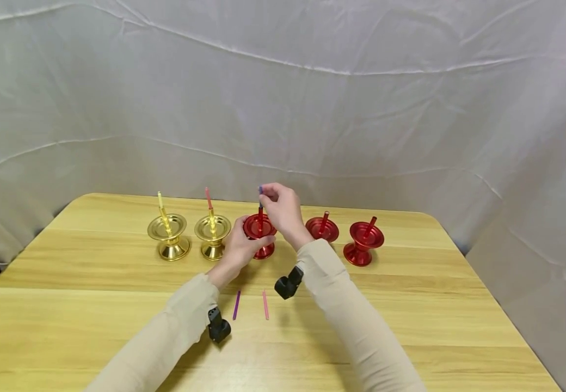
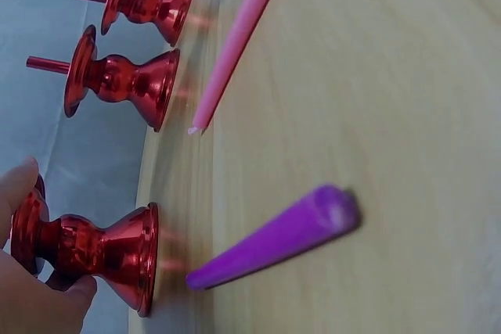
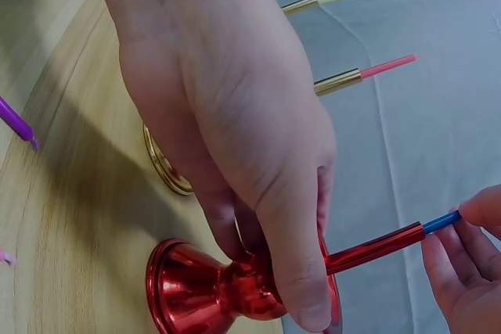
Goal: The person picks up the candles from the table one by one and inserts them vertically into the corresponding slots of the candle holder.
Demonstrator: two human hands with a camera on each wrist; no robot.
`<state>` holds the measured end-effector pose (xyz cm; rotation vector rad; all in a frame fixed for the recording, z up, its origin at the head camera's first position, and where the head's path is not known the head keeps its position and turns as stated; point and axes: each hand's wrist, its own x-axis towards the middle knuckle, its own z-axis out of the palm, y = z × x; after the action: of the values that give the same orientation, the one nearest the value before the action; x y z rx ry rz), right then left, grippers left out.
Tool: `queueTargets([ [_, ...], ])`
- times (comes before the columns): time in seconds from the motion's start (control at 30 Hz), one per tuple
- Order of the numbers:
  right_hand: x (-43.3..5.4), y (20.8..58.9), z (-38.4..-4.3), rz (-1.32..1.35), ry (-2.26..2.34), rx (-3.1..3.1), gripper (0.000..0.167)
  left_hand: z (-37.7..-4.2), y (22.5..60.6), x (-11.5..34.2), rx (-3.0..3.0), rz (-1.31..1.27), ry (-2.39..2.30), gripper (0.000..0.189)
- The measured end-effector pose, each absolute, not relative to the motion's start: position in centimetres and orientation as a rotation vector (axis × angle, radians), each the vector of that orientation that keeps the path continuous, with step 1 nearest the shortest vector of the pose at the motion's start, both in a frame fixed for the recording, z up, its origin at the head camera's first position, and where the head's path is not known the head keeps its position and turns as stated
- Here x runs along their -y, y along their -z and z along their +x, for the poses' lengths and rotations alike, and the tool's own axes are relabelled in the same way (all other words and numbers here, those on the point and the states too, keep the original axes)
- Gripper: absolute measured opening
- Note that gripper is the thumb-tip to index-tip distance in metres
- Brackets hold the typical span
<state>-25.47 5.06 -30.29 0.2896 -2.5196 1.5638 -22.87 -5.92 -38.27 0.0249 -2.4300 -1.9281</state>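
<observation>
In the head view my left hand (image 1: pixel 238 249) grips the dish and stem of the middle red candle holder (image 1: pixel 264 251), which stands upright on the table. My right hand (image 1: pixel 283 209) pinches a blue candle (image 3: pixel 442 222) by its upper end. The candle's lower end sits in the holder's red tube (image 3: pixel 376 248), as the right wrist view shows. A purple candle (image 1: pixel 236 305) and a pink candle (image 1: pixel 265 305) lie on the wood, nearer than the hands.
To the left stand two gold candle holders, one with a yellow candle (image 1: pixel 160 200), one with a coral-red candle (image 1: pixel 208 197). On the right are two red candle holders with bare tubes (image 1: pixel 325 216) (image 1: pixel 371 223). A pale cloth (image 1: pixel 283 109) hangs behind the table.
</observation>
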Motion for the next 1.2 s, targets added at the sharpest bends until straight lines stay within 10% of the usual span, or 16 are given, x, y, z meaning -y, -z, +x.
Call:
queueTargets([
  [1.2,-7.6,29.2,-23.5,0.401,-1.481,2.556,0.021,-22.9,38.4,5.8,2.462,0.059,1.876,0.079],
])
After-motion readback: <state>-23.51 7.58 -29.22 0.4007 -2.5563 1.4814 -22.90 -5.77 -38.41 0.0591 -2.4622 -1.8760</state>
